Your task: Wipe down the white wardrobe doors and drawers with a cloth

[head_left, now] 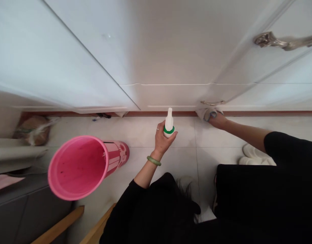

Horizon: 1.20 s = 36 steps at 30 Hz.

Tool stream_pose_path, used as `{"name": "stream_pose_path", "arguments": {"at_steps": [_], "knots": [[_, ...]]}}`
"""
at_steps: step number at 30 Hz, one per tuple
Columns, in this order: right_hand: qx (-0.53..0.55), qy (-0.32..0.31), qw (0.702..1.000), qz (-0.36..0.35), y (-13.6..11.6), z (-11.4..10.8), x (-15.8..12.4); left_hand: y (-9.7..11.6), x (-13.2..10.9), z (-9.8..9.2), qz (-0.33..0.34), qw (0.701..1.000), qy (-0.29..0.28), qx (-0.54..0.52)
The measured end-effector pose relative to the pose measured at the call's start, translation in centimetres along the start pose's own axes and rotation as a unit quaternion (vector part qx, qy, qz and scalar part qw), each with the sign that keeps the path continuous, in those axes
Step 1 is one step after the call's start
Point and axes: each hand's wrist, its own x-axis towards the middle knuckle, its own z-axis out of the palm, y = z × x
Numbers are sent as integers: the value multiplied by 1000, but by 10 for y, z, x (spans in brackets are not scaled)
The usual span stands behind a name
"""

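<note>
My left hand, with a green bangle at the wrist, is wrapped round a spray bottle. Its white nozzle points toward the cabinet and a green collar shows below it; most of the bottle's body is hidden from above. Over to the right, my right hand grips a pale cloth with blue edging. That cloth is against the bottom of the white cabinet, just under a small metal handle.
A tall pink bin stands on the tiled floor at the left. Behind it lies a plastic bag with something brown inside. White slippers are at the right, wooden legs at lower left. A large ornate handle juts out at upper right.
</note>
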Motion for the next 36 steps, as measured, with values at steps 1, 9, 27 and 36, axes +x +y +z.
{"name": "stream_pose_path", "arguments": {"at_steps": [1, 9, 27, 36], "knots": [[-15, -6, 1000, -25, -3, 2, 0, 1, 1, 1, -9, 1000, 7, 3], [-116, -45, 961, -246, -99, 54, 107, 23, -3, 7, 0, 1000, 0, 1], [129, 0, 976, -177, -25, 25, 57, 50, 6, -12, 25, 988, -119, 98], [174, -24, 959, -221, -20, 20, 80, 58, 18, 12, 46, 978, -169, 109]]}}
